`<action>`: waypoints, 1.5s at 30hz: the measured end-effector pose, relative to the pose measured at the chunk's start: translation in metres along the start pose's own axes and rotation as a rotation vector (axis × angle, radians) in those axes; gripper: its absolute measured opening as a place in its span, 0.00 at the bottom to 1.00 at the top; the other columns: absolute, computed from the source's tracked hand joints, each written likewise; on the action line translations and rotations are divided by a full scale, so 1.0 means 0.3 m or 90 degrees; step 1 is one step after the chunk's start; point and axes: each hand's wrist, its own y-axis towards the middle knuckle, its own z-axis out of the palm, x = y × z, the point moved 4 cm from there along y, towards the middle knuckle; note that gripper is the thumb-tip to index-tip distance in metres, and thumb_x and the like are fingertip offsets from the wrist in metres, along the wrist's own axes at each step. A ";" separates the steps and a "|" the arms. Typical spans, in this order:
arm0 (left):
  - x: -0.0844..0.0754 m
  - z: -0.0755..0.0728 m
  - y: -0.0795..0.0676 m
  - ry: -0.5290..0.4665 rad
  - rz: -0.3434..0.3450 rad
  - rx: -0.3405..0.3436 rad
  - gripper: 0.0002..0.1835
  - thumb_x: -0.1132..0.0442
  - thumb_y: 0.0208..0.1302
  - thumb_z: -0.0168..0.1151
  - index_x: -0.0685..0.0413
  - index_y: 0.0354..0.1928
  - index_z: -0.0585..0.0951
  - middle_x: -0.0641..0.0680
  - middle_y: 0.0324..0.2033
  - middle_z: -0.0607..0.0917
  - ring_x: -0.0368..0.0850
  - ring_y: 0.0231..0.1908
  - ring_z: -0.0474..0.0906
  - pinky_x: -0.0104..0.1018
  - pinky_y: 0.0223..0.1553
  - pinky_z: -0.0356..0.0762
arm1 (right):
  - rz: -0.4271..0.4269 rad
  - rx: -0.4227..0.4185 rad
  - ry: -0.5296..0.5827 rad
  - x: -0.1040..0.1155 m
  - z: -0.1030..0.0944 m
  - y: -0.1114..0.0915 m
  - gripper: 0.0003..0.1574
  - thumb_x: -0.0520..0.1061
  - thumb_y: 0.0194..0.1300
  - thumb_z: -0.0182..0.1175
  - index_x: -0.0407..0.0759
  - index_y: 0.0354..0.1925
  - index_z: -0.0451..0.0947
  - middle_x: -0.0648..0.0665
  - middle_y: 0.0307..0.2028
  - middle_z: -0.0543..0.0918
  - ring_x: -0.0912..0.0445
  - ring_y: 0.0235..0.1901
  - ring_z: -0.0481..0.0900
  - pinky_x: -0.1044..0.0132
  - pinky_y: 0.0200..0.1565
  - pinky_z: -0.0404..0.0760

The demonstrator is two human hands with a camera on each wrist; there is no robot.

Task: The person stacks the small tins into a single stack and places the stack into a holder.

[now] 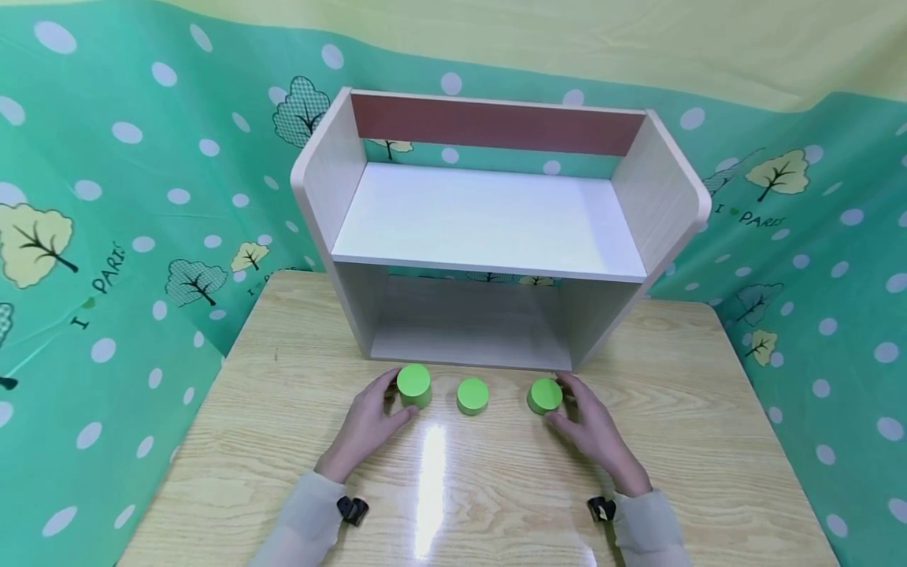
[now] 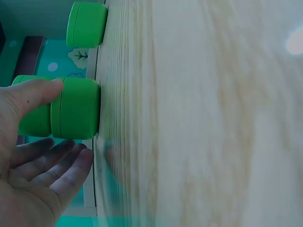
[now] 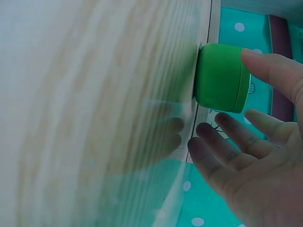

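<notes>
Green tubs (image 1: 472, 396), smooth and round, stand before me on the shiny wood table (image 1: 510, 488), at the boxy shelf's (image 1: 489, 213) near side. The left hand (image 1: 372, 417) is loosely spread, thumb on the left stack of two (image 1: 414, 386); the right hand (image 1: 591, 421) spreads too, thumb at the right tub (image 1: 546, 396).

Stacked green containers (image 2: 78, 109) (thumb (image 2: 40, 92) across them), another container (image 2: 87, 24), tabletop (image 2: 203, 118)
</notes>
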 end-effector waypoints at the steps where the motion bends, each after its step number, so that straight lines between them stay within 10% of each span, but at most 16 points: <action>1: 0.000 0.001 0.001 -0.004 0.002 0.001 0.37 0.62 0.55 0.77 0.62 0.66 0.72 0.61 0.56 0.80 0.54 0.53 0.79 0.46 0.55 0.81 | 0.003 0.003 -0.002 -0.001 0.001 0.001 0.45 0.34 0.60 0.71 0.32 0.71 0.61 0.31 0.62 0.74 0.36 0.60 0.73 0.39 0.62 0.72; 45: -0.001 0.013 0.000 -0.028 -0.020 -0.004 0.34 0.63 0.56 0.77 0.59 0.64 0.74 0.58 0.52 0.83 0.49 0.46 0.80 0.44 0.49 0.84 | 0.038 0.022 -0.009 0.004 0.020 0.019 0.44 0.31 0.59 0.69 0.35 0.70 0.63 0.32 0.63 0.73 0.38 0.59 0.74 0.41 0.56 0.78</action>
